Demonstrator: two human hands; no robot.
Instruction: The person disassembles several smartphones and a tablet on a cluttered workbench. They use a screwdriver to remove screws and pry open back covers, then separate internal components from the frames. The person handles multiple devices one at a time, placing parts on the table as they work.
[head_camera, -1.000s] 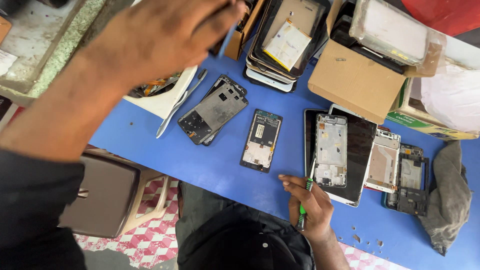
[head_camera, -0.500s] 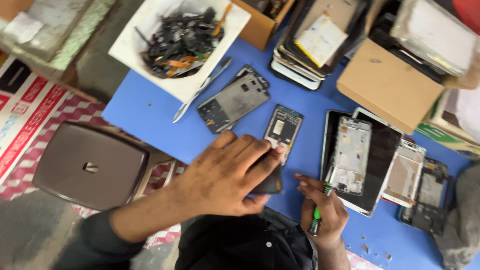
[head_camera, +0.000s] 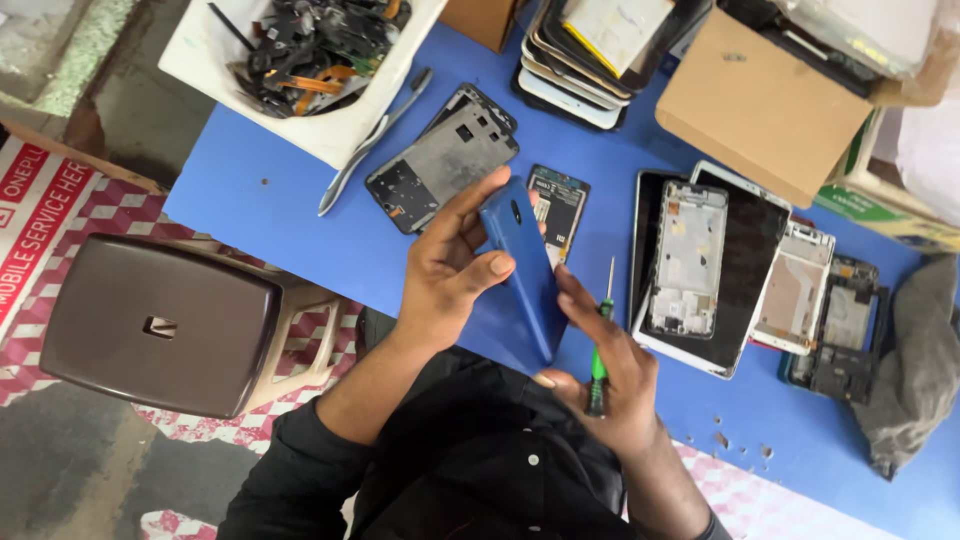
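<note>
A blue worktable (head_camera: 260, 190) strewn with gutted phones — the left hand (head_camera: 450, 270) pinches a blue phone (head_camera: 528, 275) above its near edge; the right hand (head_camera: 610, 385) steadies its lower end, fingers closed round a green screwdriver (head_camera: 600, 350), inspecting it — opening it needs the tip brought round.

Things on the blue table (head_camera: 250, 190)

A white tray (head_camera: 205, 60) of small phone parts stands at the far left corner of the table, and grey tweezers (head_camera: 372, 142) lie just beside it. A grey phone frame (head_camera: 442, 160) lies near the tweezers. A stack of phones (head_camera: 575, 75) is at the far edge, beside a cardboard box (head_camera: 760, 100). A grey cloth (head_camera: 915, 370) lies at the right end. A brown stool (head_camera: 160, 325) stands on the floor, left of the table.
</note>
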